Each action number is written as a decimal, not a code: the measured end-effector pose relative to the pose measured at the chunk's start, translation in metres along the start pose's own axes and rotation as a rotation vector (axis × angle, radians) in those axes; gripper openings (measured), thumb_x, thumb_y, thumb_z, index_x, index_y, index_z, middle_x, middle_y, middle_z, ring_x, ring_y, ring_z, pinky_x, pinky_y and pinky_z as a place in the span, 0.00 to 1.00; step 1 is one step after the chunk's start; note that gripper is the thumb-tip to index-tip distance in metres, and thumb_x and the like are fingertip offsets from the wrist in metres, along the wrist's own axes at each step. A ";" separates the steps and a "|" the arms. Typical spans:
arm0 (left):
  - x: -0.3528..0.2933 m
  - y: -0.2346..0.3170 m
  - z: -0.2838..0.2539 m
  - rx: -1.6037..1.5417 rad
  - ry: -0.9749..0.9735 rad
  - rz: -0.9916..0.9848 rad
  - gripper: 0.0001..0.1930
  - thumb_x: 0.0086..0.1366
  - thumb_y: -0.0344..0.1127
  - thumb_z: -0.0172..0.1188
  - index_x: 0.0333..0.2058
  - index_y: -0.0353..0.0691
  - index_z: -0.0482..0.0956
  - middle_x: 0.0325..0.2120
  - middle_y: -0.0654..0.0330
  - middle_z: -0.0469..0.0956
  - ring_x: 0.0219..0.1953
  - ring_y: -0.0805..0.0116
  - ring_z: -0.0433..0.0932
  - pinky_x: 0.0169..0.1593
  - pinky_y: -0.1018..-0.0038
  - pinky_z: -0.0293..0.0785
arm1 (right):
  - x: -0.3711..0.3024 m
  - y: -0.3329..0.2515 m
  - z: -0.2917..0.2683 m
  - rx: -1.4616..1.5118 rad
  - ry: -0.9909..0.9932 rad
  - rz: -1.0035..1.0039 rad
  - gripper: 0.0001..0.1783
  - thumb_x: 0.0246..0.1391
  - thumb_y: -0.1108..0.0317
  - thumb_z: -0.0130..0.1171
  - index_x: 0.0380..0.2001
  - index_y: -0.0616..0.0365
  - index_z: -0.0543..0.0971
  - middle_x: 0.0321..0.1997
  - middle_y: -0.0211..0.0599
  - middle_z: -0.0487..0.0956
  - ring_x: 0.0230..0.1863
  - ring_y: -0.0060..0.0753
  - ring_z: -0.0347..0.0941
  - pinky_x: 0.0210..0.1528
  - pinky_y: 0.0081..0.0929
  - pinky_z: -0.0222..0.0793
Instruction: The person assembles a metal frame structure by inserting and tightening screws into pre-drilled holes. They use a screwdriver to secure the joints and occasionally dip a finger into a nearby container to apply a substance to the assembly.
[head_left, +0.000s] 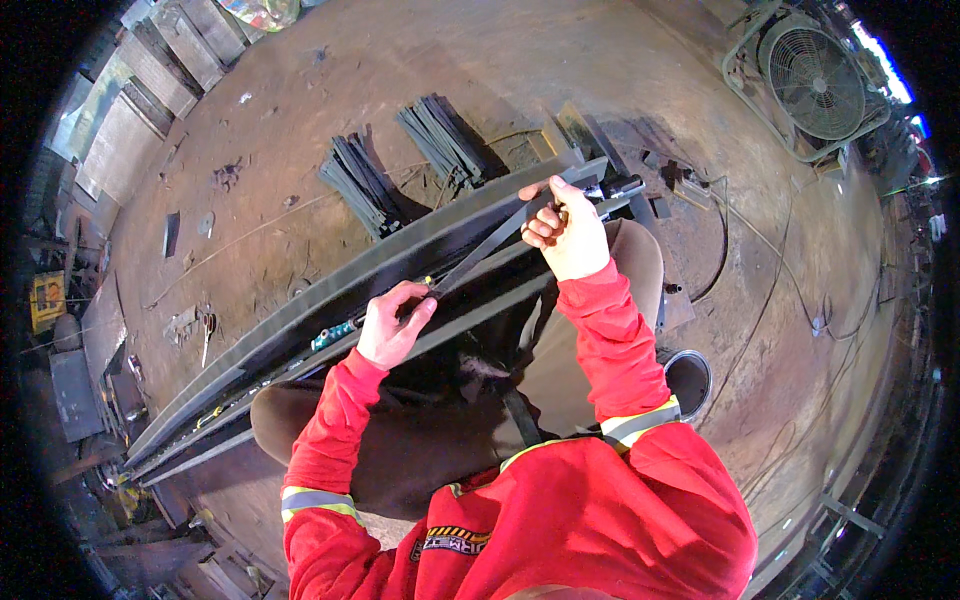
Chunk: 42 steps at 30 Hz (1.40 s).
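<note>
A thin, dark flat metal strip (478, 258) runs slantwise between my two hands. My left hand (390, 328) pinches its lower end between thumb and fingers. Curled fingers of my right hand (568, 235) close around its upper end, thumb pointing up. Below the strip, a long grey steel beam (385, 258) lies across in front of my legs, reaching from the far left to beyond my right hand. A teal-handled tool (332, 335) rests along the beam next to my left hand. Just past my right hand is a dark cylindrical tool or fitting (622, 187), its kind unclear.
Two bundles of dark metal strips, a left bundle (360, 188) and a right bundle (440, 142), lie on the brown floor beyond the beam. A large fan (815, 82) stands at far right. Cables (770, 240) trail across the floor, and a round metal container (708, 375) sits near my right elbow.
</note>
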<state>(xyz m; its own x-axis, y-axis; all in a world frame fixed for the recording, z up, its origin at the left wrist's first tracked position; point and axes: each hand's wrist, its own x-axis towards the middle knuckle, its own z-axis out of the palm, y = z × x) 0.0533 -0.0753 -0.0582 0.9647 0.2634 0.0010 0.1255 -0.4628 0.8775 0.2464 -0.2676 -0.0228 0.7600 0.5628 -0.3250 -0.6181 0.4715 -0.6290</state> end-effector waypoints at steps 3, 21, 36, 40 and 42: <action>0.008 0.015 0.001 -0.058 0.077 0.019 0.15 0.58 0.27 0.62 0.44 0.35 0.75 0.30 0.58 0.76 0.28 0.70 0.73 0.34 0.77 0.70 | 0.002 0.001 0.000 0.004 0.019 0.048 0.18 0.57 0.55 0.56 0.28 0.63 0.77 0.14 0.19 0.55 0.17 0.18 0.53 0.21 0.20 0.52; 0.096 0.083 0.103 0.521 0.349 0.669 0.15 0.42 0.28 0.62 0.33 0.40 0.76 0.26 0.58 0.73 0.30 0.58 0.77 0.35 0.67 0.75 | 0.006 0.012 -0.011 -0.121 0.001 0.017 0.18 0.61 0.57 0.51 0.38 0.62 0.78 0.34 0.35 0.79 0.36 0.27 0.75 0.42 0.25 0.69; 0.009 -0.018 -0.039 -0.405 0.202 -0.168 0.06 0.62 0.23 0.58 0.38 0.29 0.76 0.28 0.58 0.80 0.30 0.75 0.79 0.37 0.77 0.77 | 0.019 -0.017 -0.044 0.354 -0.186 -0.279 0.14 0.57 0.57 0.55 0.26 0.56 0.74 0.31 0.31 0.75 0.30 0.32 0.60 0.34 0.31 0.55; 0.008 -0.029 -0.024 -0.343 0.044 -0.170 0.06 0.61 0.24 0.60 0.36 0.29 0.77 0.28 0.59 0.80 0.33 0.74 0.79 0.39 0.78 0.76 | 0.015 -0.026 -0.043 0.395 -0.147 -0.312 0.17 0.54 0.54 0.58 0.25 0.58 0.74 0.24 0.32 0.68 0.27 0.30 0.58 0.30 0.26 0.52; 0.006 -0.022 -0.018 -0.384 -0.002 -0.206 0.06 0.61 0.25 0.61 0.36 0.29 0.77 0.29 0.59 0.80 0.33 0.76 0.78 0.40 0.79 0.76 | 0.015 -0.026 -0.044 0.408 -0.133 -0.329 0.18 0.54 0.53 0.58 0.25 0.59 0.74 0.24 0.33 0.66 0.27 0.30 0.58 0.30 0.26 0.51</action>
<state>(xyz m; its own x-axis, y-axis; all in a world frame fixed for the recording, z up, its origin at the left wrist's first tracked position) 0.0517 -0.0481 -0.0692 0.9290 0.3155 -0.1935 0.2206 -0.0522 0.9740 0.2827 -0.3010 -0.0420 0.9110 0.4096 -0.0480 -0.3995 0.8479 -0.3485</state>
